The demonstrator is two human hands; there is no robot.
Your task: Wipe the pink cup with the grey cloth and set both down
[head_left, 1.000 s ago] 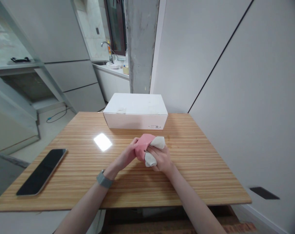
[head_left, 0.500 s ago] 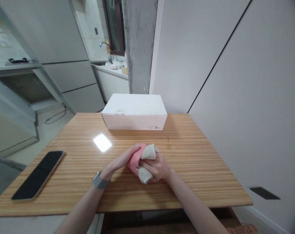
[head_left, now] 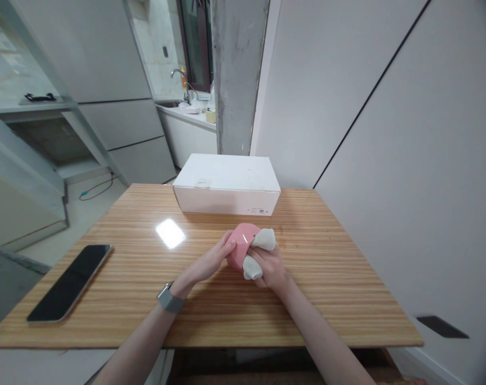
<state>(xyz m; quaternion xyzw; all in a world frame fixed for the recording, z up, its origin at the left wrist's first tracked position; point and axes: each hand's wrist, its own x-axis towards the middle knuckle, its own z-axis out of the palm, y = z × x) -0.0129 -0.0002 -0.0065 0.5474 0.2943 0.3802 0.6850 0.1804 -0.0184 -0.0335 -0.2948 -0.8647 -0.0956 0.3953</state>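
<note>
My left hand grips a glossy pink bowl from its left side, with the thumb on the outer wall. The bowl is tilted, its mouth turned toward the right. A whitish cloth is bunched in my right hand, whose fingers reach into the bowl's mouth. Two ends of the cloth stick out above and below those fingers. The fingertips and the inside of the bowl are hidden. Both hands are over the middle of the wooden table.
Behind the hands, a white box stands at the table's far edge. A black phone lies at the left. A white wall rises along the right side. Beyond the table are cabinets and a sink tap.
The bowl has moved slightly to the right and away from me, along with both hands. It has turned, so more of its outer wall shows. The camera view has shifted a little.
</note>
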